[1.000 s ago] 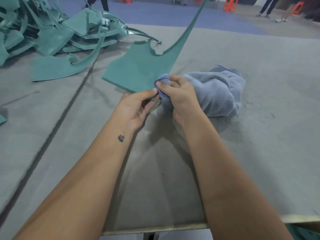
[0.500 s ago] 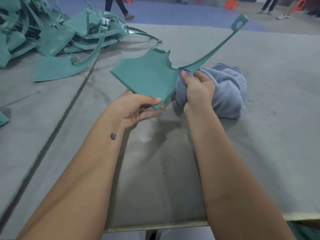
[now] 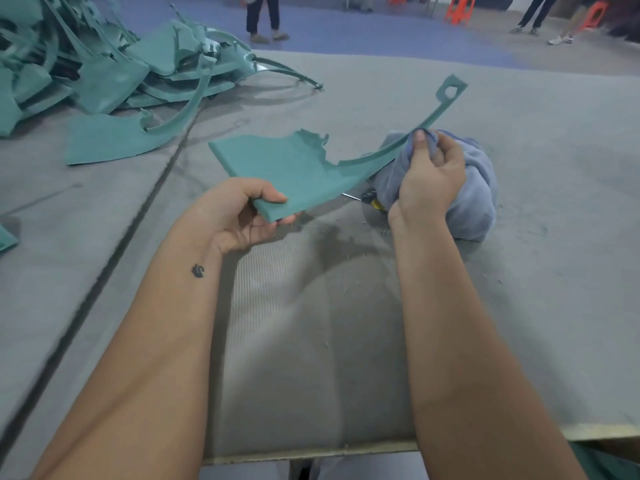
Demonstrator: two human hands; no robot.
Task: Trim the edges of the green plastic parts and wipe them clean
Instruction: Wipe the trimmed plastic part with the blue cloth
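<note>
A green plastic part [image 3: 287, 168] hangs just above the grey table: a flat panel with a long curved arm that ends in a looped tab at the upper right. My left hand [image 3: 239, 213] grips the panel's near corner, thumb on top. My right hand [image 3: 429, 174] pinches a fold of the blue-grey cloth [image 3: 474, 195] around the curved arm, about midway along it. The bulk of the cloth sits bunched on the table under that hand. A small yellow and black tool [image 3: 372, 199] peeks out beside the cloth, mostly hidden.
A heap of green plastic parts [image 3: 104, 64] fills the table's far left, with one part [image 3: 114, 140] lying loose nearer me. Green shavings dot the grey table [image 3: 554, 271]. People's legs and orange stools [image 3: 459, 10] stand on the floor beyond.
My right hand with the cloth has slid up and right along the part's curved arm. My left hand has shifted its grip to the panel's near corner, and the part has tilted flatter.
</note>
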